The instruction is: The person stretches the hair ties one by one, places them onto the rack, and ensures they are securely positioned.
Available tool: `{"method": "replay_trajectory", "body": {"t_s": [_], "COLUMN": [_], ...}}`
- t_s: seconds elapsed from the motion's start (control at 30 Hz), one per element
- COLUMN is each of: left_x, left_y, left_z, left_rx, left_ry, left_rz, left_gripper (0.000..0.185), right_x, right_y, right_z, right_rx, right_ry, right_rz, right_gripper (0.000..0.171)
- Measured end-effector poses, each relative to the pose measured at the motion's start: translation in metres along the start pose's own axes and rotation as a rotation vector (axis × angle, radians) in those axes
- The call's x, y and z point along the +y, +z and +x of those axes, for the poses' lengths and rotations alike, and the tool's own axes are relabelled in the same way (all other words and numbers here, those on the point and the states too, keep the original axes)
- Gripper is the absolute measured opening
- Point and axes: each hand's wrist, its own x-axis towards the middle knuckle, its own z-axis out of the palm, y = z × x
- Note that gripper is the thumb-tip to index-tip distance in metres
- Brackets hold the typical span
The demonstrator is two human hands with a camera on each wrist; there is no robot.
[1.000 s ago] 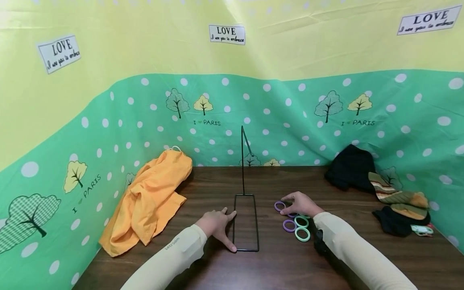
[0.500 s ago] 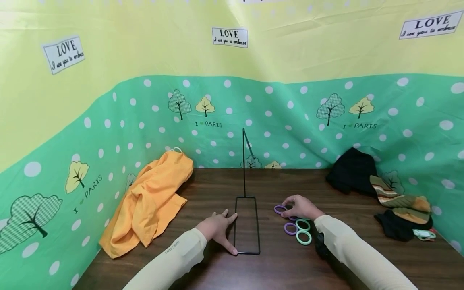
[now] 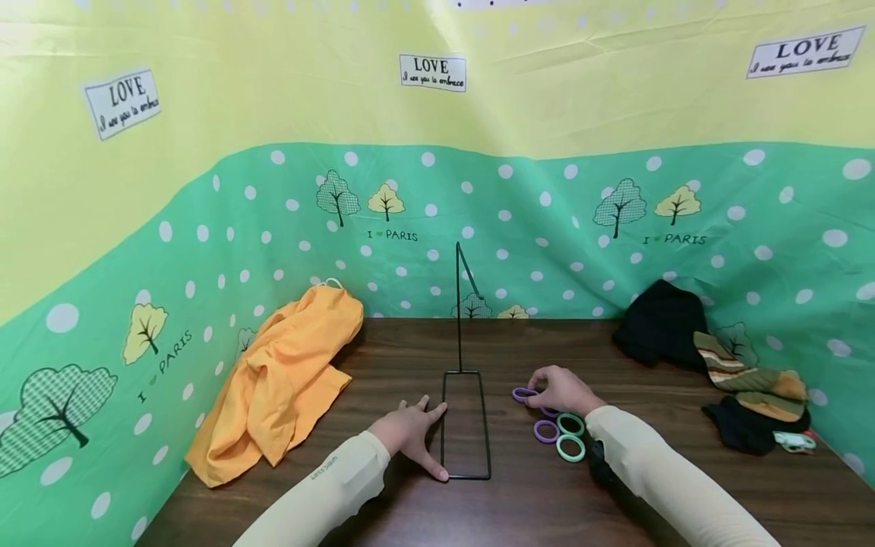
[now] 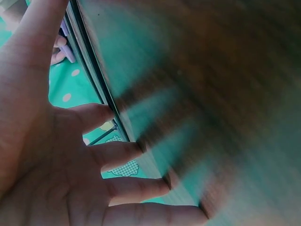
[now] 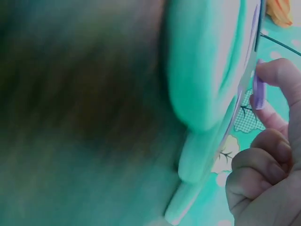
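A thin black wire stand [image 3: 465,425] with a tall upright rod [image 3: 458,304] sits mid-table. My left hand [image 3: 410,429] lies flat against the left side of its base frame [image 4: 94,89], fingers [image 4: 127,155] spread and straight on the wood. My right hand [image 3: 563,389] pinches a purple ring [image 3: 523,394] just right of the stand; that ring [image 5: 258,87] shows between thumb and finger in the right wrist view. Several more rings, green [image 3: 570,448] and purple [image 3: 546,431], lie beside my right wrist.
An orange cloth [image 3: 287,380] is heaped at the left against the green dotted backdrop [image 3: 547,228]. Black clothing [image 3: 659,323], a striped cloth [image 3: 745,376] and a small tag [image 3: 791,439] lie at the right. The brown table [image 3: 519,509] reaches toward me.
My right hand has lifted the purple ring slightly off the table and shifted it a little left toward the stand. The left hand stays in place.
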Motion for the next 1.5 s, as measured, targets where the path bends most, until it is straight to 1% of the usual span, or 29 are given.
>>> {"method": "replay_trajectory", "body": {"t_s": [0.17, 0.23, 0.33, 0.43, 0.57, 0.6, 0.7, 0.83, 0.9, 1.03, 1.2, 1.27, 1.33, 1.4, 1.5], "left_x": [0.000, 0.000, 0.000, -0.001, -0.001, -0.001, -0.001, -0.002, -0.002, -0.001, 0.000, 0.000, 0.000, 0.000, 0.001], "left_y": [0.001, 0.001, 0.001, 0.002, 0.003, 0.003, 0.003, 0.003, 0.003, 0.003, 0.001, -0.001, -0.002, -0.003, -0.004], "left_z": [0.001, 0.001, 0.001, 0.001, 0.000, 0.000, 0.000, 0.000, 0.000, 0.000, -0.002, -0.002, -0.002, -0.001, 0.000], "left_rx": [-0.018, -0.022, -0.023, -0.030, -0.043, -0.045, -0.045, -0.037, -0.033, -0.038, -0.036, -0.031, -0.025, -0.023, -0.025], "left_ry": [-0.010, -0.013, -0.017, -0.021, -0.032, -0.035, -0.038, -0.031, -0.031, -0.038, -0.039, -0.042, -0.045, -0.044, -0.039], "left_rz": [-0.022, -0.035, -0.037, -0.033, -0.040, -0.041, -0.038, -0.024, -0.020, -0.023, -0.028, -0.030, -0.028, -0.023, -0.016], "left_gripper": [0.115, 0.115, 0.115, 0.115, 0.115, 0.115, 0.115, 0.116, 0.116, 0.116, 0.115, 0.115, 0.115, 0.115, 0.115], "right_x": [-0.005, -0.008, -0.012, -0.020, -0.034, -0.039, -0.058, -0.087, -0.098, -0.122, -0.153, -0.164, -0.173, -0.179, -0.184], "right_y": [-0.002, -0.004, -0.012, -0.024, -0.045, -0.050, -0.065, -0.081, -0.086, -0.095, -0.105, -0.110, -0.114, -0.117, -0.120], "right_z": [-0.001, -0.002, -0.004, -0.009, -0.020, -0.023, -0.036, -0.051, -0.056, -0.067, -0.077, -0.078, -0.077, -0.074, -0.068], "right_rx": [0.017, 0.037, 0.067, 0.112, 0.225, 0.261, 0.405, 0.602, 0.662, 0.741, 0.880, 0.926, 0.950, 0.963, 0.969], "right_ry": [0.026, 0.023, -0.011, -0.045, -0.131, -0.170, -0.303, -0.519, -0.619, -0.809, -1.033, -1.087, -1.118, -1.118, -1.095], "right_rz": [0.031, 0.048, 0.072, 0.127, 0.179, 0.173, 0.133, 0.088, 0.085, 0.086, 0.022, -0.026, -0.068, -0.121, -0.194], "right_gripper": [0.020, 0.019, 0.017, 0.017, 0.018, 0.018, 0.019, 0.025, 0.029, 0.023, 0.034, 0.033, 0.033, 0.032, 0.031]}}
